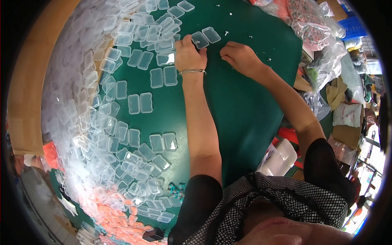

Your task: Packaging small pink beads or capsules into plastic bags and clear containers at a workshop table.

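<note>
An open transparent plastic box (200, 40) lies on the green table, its lid half (211, 35) folded out to the right. Small pale pieces show inside it. My left hand (190, 56), with a bangle at the wrist, grips the box's near left edge between thumb and fingers. To the right, my right hand (241, 58) hovers over the table with thumb and fingertips pinched together. Whatever is in that pinch is too small or hidden to make out. A few small white pieces (226, 33) are scattered on the table beyond my right hand.
A large heap of transparent boxes (77, 94) covers the left side, with orange ones (116, 216) at lower left. Several open boxes (140, 103) lie nearer. Teal small parts (177, 190) sit by my left elbow. Plastic bags (308, 22) of small parts stand at far right.
</note>
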